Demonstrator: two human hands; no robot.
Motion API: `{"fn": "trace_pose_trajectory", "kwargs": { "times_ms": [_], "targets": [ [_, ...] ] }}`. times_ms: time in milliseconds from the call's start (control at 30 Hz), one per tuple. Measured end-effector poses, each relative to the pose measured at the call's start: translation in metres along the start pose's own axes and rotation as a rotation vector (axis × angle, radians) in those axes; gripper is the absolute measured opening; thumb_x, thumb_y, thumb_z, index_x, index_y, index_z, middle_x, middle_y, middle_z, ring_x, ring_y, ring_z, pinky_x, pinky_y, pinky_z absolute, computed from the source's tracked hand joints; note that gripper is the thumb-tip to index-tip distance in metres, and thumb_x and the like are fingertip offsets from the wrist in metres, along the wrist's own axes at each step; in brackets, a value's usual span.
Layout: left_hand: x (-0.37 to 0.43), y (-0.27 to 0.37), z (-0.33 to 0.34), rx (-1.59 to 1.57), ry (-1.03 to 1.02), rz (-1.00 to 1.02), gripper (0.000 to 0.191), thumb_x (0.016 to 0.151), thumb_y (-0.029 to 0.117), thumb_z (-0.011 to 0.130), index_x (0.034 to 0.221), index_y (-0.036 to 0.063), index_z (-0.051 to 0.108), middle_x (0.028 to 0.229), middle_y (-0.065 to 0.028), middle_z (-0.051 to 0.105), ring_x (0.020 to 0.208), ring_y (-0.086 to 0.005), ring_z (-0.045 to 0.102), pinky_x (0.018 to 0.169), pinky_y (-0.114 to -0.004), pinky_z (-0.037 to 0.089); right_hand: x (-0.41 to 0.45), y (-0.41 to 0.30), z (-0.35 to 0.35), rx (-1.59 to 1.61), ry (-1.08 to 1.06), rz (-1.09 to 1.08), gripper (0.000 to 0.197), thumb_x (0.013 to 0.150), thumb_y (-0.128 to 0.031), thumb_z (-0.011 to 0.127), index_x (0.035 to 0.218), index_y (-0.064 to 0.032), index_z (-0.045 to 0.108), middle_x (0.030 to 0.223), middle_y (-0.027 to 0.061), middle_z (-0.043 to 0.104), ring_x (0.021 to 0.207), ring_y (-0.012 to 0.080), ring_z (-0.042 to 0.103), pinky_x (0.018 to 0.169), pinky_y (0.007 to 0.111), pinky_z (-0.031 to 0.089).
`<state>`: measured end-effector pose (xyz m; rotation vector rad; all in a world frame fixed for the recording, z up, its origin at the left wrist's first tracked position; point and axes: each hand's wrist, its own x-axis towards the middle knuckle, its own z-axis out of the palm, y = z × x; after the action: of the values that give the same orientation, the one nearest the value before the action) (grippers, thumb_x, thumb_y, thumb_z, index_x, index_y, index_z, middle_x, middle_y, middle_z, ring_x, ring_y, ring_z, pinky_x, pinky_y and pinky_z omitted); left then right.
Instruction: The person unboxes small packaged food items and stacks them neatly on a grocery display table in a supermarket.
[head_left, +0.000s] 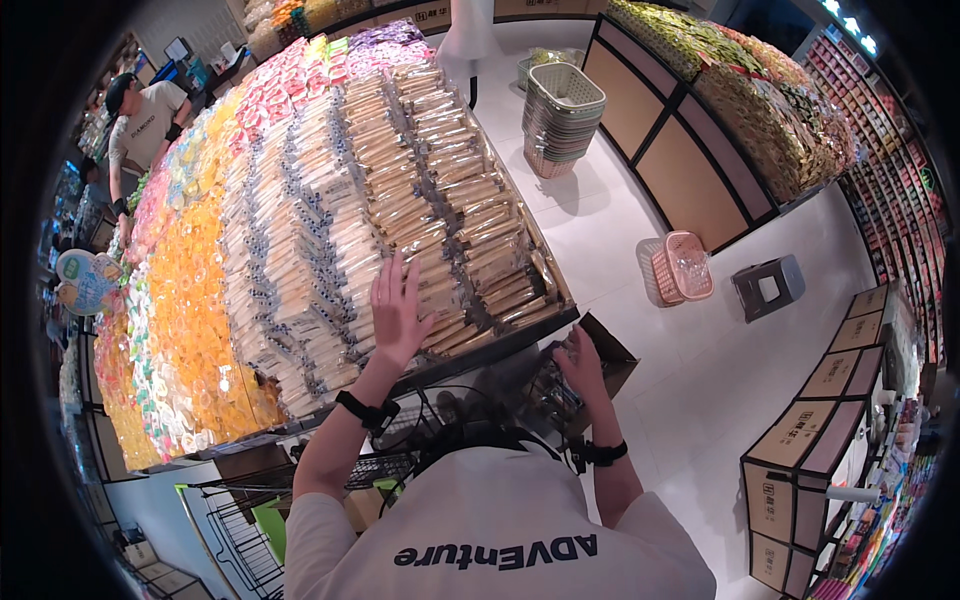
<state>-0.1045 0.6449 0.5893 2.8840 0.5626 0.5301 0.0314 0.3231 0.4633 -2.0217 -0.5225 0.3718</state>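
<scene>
My left hand (397, 311) lies flat with its fingers spread over the rows of long, tan snacks in clear plastic wrappers (420, 225). It holds nothing, and whether it presses on the packets is hard to tell. These packets fill the near right part of a wide, dark-edged display stand (517, 328). Beyond the stand's near edge, my right hand (581, 360) is at an open cardboard box (611, 360) with clear-wrapped packets (555, 394) inside. Its fingers are bent at the packets, and their grip is unclear.
Orange cup-shaped sweets (184, 277) cover the stand's left side, where a person (146, 124) reaches in. A wire cart (240, 532) stands below. On the floor are stacked baskets (562, 112), a pink basket (681, 266) and a grey stool (769, 287).
</scene>
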Motion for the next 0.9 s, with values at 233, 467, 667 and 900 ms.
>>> {"fn": "trace_pose_trajectory", "kwargs": {
  "times_ms": [233,467,667,900],
  "targets": [
    [-0.004,-0.005,0.029,-0.132,0.095,-0.046,0.098,0.069,0.023,0.086,0.149,0.0087,0.032,0.155,-0.0202,0.023,0.141,-0.0498,0.021,0.113,-0.053,0.03,-0.031,0.005,-0.001,0.152,-0.065,0.096,0.052,0.086,-0.015,0.072,0.131,-0.0002,0.051,0.119,0.0165,0.063,0.097,0.0227,0.067,0.082,0.033,0.055],
    [-0.026,0.022,0.023,-0.011,0.12,-0.08,0.096,0.07,0.027,0.085,0.148,0.0096,0.033,0.154,-0.0187,0.026,0.142,-0.0426,0.024,0.115,-0.051,0.027,-0.044,-0.056,-0.015,0.194,-0.119,-0.069,0.042,0.088,-0.013,0.07,0.127,-0.0011,0.057,0.11,0.0129,0.067,0.09,0.02,0.068,0.08,0.031,0.055],
    [-0.034,0.019,0.032,0.03,0.176,-0.042,0.09,0.07,0.028,0.084,0.146,0.0117,0.038,0.151,-0.0155,0.032,0.139,-0.0361,0.03,0.114,-0.048,0.026,-0.062,-0.047,-0.02,0.146,-0.175,-0.163,0.04,0.089,-0.015,0.069,0.125,-0.0018,0.058,0.103,0.0119,0.066,0.086,0.0196,0.066,0.077,0.033,0.054],
    [-0.046,0.031,0.039,0.063,0.279,-0.178,0.088,0.074,0.031,0.082,0.147,0.0138,0.036,0.152,-0.0158,0.031,0.139,-0.0365,0.03,0.112,-0.049,0.026,-0.09,-0.037,-0.036,0.083,-0.236,-0.184,0.039,0.088,-0.017,0.069,0.123,-0.003,0.059,0.096,0.0117,0.063,0.085,0.0213,0.063,0.077,0.033,0.052]
  ]
}}
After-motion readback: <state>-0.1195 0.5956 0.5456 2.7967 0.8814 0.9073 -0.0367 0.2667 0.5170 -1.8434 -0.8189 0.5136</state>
